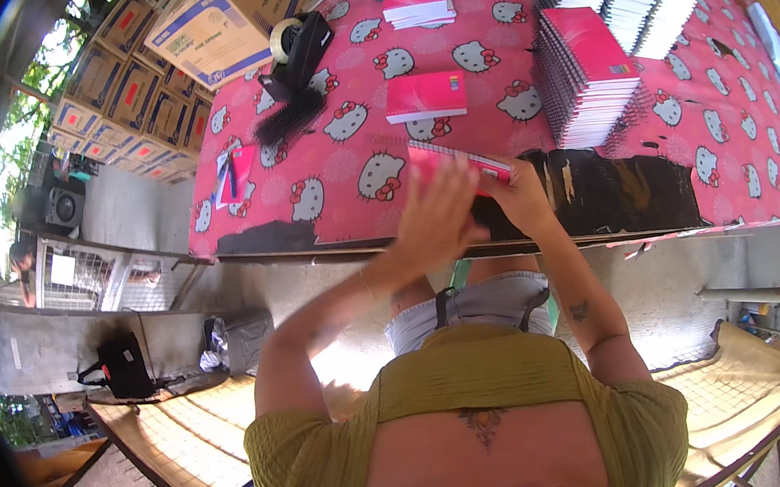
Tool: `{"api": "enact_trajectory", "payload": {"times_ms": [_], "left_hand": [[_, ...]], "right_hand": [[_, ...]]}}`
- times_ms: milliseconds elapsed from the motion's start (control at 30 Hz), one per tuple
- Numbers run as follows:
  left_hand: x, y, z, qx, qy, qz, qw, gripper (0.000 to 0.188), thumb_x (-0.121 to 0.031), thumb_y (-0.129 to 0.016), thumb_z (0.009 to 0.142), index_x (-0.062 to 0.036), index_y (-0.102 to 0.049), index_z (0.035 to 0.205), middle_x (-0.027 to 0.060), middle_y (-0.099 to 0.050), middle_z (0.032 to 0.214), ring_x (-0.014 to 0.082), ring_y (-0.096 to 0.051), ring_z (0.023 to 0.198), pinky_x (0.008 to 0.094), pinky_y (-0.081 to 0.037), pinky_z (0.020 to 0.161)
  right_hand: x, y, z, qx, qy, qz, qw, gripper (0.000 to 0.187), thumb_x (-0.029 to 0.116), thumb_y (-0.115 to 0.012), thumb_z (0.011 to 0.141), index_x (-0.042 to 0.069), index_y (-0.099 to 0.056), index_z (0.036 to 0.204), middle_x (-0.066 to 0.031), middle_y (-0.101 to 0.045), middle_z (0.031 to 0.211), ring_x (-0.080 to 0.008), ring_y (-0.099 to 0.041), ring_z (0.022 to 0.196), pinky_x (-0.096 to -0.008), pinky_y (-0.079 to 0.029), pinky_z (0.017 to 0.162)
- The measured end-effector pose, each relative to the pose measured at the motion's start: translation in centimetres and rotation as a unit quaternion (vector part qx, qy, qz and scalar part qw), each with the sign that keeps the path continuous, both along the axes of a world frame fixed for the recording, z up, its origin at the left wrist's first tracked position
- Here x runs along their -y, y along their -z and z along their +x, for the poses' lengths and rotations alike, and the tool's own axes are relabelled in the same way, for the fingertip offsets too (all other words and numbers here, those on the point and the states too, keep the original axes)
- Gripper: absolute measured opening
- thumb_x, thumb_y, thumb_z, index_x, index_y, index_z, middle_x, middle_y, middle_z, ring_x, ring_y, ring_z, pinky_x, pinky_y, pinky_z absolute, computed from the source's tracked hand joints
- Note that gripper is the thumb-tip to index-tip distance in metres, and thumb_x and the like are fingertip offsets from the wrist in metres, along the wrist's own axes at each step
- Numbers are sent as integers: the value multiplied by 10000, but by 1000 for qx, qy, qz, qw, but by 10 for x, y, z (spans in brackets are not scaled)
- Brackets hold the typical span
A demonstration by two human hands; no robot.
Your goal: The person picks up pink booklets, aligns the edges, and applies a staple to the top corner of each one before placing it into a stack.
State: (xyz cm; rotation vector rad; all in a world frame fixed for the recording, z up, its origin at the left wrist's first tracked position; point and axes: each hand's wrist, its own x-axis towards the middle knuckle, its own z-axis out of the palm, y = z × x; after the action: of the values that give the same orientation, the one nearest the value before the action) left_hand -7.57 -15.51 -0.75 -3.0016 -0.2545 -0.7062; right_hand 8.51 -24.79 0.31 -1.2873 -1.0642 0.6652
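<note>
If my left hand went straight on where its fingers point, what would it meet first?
Probably the pink notebook held in your right hand; your left hand seems against it, though depth is unclear.

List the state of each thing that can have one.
Held notebook: angled; open or closed unclear
Left hand: over this notebook
Right hand: gripping this notebook
Lone notebook: closed, flat
Small notebook stack: lying flat
Tall notebook stack: covers closed
Tape dispenser: loaded
Tablecloth: torn along near edge
</note>
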Motion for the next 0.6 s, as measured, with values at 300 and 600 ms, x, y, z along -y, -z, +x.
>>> {"api": "enact_trajectory", "payload": {"times_ms": [300,600], "left_hand": [[15,10,-1,-3,21,-16,1000,800,-583,-359,976,46,-347,1471,246,-345,1530,392,-288,1448,656,-128,1127],[5,-20,14,64,-29,-49,996,669,-456,-519,962,-13,-405,1450,187,-417,1497,327,-364,1417,635,-88,1145]], "right_hand": [[-8,35,6,74,-4,-1,997,354,-3,-644,834,4,-653,1188,-161,-721,963,-225,-701,847,-313,-529,799],[-6,27,8,117,10,-36,992,290,120,-713,843,4,-685,1107,-203,-701,917,-321,-697,812,-357,-518,715]]}}
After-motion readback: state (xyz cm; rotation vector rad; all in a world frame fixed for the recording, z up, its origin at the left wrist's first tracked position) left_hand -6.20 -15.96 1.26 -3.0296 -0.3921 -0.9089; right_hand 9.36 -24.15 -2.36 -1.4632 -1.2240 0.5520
